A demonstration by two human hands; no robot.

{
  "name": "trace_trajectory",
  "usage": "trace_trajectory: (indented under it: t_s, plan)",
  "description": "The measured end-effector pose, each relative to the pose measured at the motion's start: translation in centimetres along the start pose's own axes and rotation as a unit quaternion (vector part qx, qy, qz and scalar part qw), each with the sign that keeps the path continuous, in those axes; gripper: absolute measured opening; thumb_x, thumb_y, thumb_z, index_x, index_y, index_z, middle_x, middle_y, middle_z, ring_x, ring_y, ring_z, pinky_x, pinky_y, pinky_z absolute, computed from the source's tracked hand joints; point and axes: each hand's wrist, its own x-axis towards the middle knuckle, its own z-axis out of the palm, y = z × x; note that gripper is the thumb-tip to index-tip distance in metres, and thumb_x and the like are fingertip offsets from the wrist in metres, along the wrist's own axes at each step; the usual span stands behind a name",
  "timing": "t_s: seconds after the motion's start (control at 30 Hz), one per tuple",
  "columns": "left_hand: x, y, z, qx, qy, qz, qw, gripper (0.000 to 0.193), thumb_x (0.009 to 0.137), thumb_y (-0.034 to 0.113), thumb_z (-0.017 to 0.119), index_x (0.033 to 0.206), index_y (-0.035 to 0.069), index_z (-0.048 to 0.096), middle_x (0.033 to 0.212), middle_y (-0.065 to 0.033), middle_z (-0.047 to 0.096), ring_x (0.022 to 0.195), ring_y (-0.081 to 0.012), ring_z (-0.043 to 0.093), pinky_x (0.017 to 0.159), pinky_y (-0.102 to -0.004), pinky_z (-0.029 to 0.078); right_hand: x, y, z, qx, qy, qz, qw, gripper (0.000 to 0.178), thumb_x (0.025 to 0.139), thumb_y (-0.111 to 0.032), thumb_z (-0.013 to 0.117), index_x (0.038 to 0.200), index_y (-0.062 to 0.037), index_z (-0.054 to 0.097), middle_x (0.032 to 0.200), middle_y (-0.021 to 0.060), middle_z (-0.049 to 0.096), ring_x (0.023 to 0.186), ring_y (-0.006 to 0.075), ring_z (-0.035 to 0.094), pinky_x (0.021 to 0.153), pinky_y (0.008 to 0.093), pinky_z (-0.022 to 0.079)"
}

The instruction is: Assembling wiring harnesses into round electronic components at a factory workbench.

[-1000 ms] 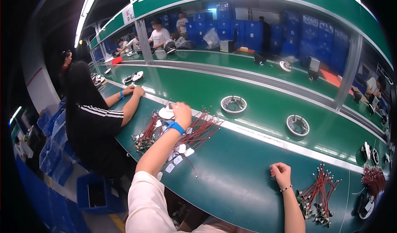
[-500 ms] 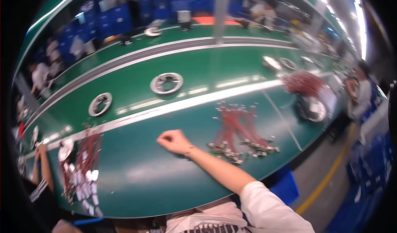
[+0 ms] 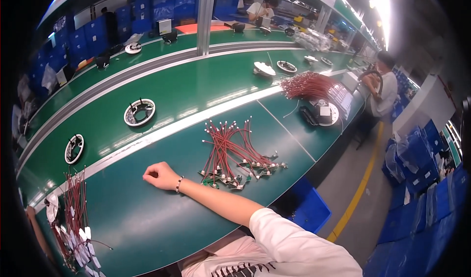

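Observation:
My right hand (image 3: 162, 176) rests on the dark green worktop (image 3: 162, 218), its fingers curled into a loose fist with a hollow at the thumb. Nothing shows inside the curl. A beaded bracelet (image 3: 179, 183) circles the wrist. To its right lies a fanned pile of red wire leads (image 3: 228, 149), white connectors at the far ends and small green circuit boards (image 3: 228, 179) at the near ends. My left hand is out of view. At the far left lies another bunch of red leads (image 3: 75, 203) with white tags, beside a white round part (image 3: 52, 208).
Ring-shaped white housings (image 3: 139, 112) sit on the green line beyond the pale strip. At the right are a large heap of red wires (image 3: 311, 84) and a white disc with black parts (image 3: 324, 114). A blue bin (image 3: 304, 208) stands below the edge; a co-worker (image 3: 385, 85) is beyond.
The view has turned to the right, so everything sits further left in the picture. My right hand stays curled in the same spot beside the leads. The co-worker's arms at left have mostly left view.

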Motion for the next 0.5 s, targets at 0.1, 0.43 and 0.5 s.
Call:
trace_trajectory:
  t_s: [0.1, 0.43, 0.5]
  plan:
    - [0.5, 0.6, -0.2, -0.015, 0.004, 0.020, 1.000, 0.045, 0.076, 0.016, 0.042, 0.115, -0.005, 0.033, 0.119, -0.0194, 0.036, 0.107, -0.0306, 0.037, 0.096, -0.0396, 0.026, 0.1, 0.0, -0.1, 0.000, -0.003, 0.005, 1.000, 0.012, 0.075, -0.010, 0.057, 0.072, 0.0014, 0.060, 0.062, 0.0048, 0.059, 0.056, 0.0071, 0.053, 0.053, 0.0208, 0.043]
    - [2.1, 3.5, -1.8, -0.022, 0.000, 0.091, 0.996, 0.048, 0.077, 0.019, 0.041, 0.117, -0.005, 0.031, 0.121, -0.0191, 0.033, 0.109, -0.0305, 0.034, 0.096, -0.0406, 0.024, 0.2, -0.2, 0.0, 0.006, -0.011, 0.019, 1.000, 0.012, 0.075, -0.010, 0.057, 0.073, 0.0016, 0.060, 0.063, 0.0056, 0.060, 0.057, 0.0075, 0.054, 0.054, 0.0206, 0.044]
    - [2.6, 4.1, -2.0, -0.024, -0.006, 0.109, 0.994, 0.049, 0.077, 0.019, 0.041, 0.118, -0.005, 0.030, 0.121, -0.0190, 0.033, 0.110, -0.0304, 0.033, 0.096, -0.0408, 0.024, 0.1, -0.2, -0.3, -0.008, -0.012, 0.017, 1.000, 0.012, 0.075, -0.010, 0.057, 0.074, 0.0016, 0.060, 0.063, 0.0058, 0.060, 0.057, 0.0076, 0.055, 0.054, 0.0205, 0.044]
